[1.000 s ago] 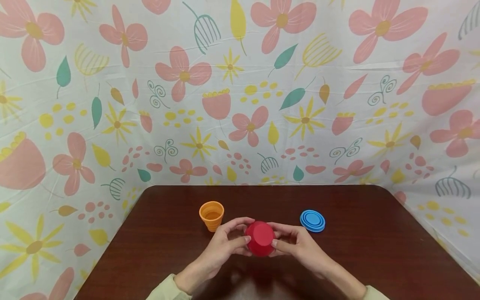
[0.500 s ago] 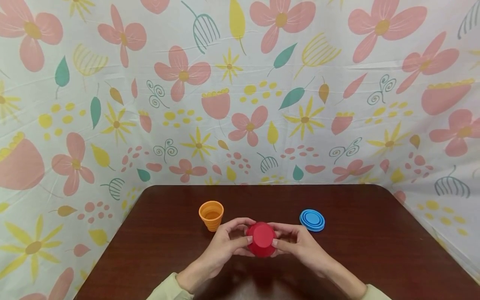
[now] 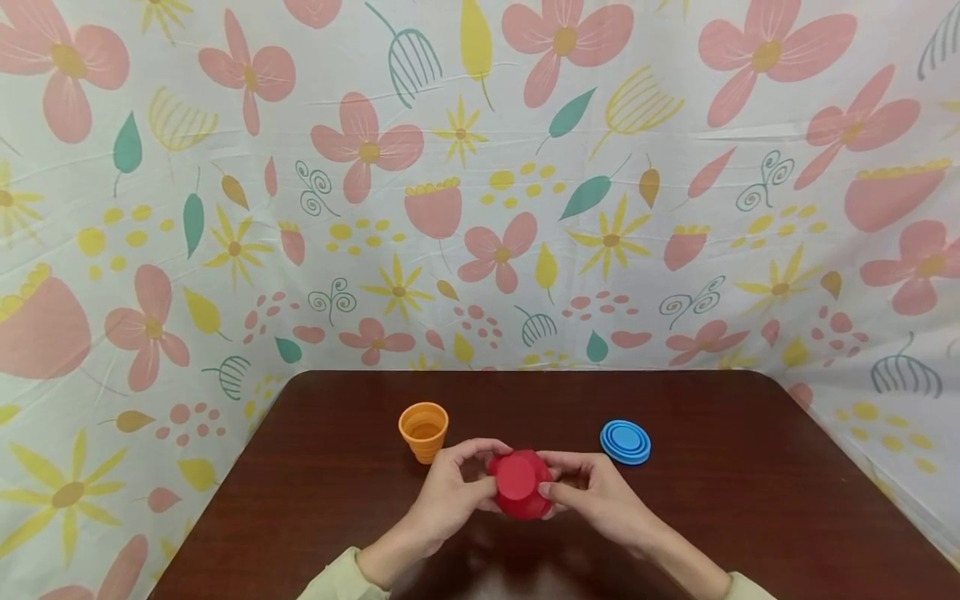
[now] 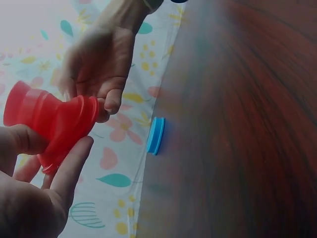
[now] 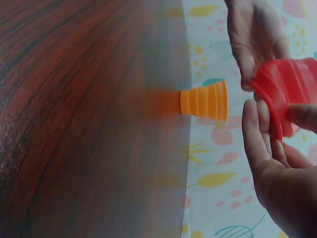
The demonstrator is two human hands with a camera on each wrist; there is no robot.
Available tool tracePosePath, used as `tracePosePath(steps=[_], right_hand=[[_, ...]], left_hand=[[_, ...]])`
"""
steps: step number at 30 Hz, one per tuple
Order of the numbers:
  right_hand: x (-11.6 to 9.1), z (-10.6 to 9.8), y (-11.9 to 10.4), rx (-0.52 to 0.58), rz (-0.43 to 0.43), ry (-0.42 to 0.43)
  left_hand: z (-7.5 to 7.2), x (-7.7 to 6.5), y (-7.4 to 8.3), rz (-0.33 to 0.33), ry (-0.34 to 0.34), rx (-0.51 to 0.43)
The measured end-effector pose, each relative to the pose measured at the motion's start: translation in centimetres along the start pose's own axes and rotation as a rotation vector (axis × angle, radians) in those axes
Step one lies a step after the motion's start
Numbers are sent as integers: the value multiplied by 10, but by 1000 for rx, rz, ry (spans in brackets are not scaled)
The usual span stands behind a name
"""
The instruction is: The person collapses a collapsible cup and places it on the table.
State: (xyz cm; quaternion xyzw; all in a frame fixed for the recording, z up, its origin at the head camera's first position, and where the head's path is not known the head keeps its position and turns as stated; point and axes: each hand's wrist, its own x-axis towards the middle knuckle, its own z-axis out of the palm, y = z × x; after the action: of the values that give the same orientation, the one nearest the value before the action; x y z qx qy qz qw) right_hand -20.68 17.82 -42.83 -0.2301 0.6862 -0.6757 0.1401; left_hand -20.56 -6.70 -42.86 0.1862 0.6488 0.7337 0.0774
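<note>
A red collapsible cup point(image 3: 517, 479) is held between both hands above the table, its flat round base turned toward the head camera. My left hand point(image 3: 452, 492) grips its left side, thumb on the wall and fingers behind the rim. On the opposite side my right hand point(image 3: 603, 500) pinches the wall near the rim, the thumb pressing in front. In the left wrist view the red cup point(image 4: 64, 119) looks bent, its ringed wall buckled unevenly between base and rim. The right wrist view shows its flared rim point(image 5: 272, 111) against the right fingers. The cup's inside is hidden from the head view.
An orange collapsible cup point(image 3: 424, 432) stands extended on the dark brown table point(image 3: 337, 467), just beyond the left hand. A blue collapsible cup point(image 3: 626, 442) lies folded flat beyond the right hand. Floral cloth point(image 3: 480, 317) hangs behind the table and along its sides.
The red cup's base has shifted left and tilted off-centre, and its wall has become lopsided. Both hands have dipped slightly while keeping their hold. The orange and blue cups have not moved.
</note>
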Motion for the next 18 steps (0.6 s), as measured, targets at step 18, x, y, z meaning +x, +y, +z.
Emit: tracePosePath(steps=[18], right_hand=[[0,-9,-7,269,144,-87]], left_hand=[[1,0,2,152,67,272]])
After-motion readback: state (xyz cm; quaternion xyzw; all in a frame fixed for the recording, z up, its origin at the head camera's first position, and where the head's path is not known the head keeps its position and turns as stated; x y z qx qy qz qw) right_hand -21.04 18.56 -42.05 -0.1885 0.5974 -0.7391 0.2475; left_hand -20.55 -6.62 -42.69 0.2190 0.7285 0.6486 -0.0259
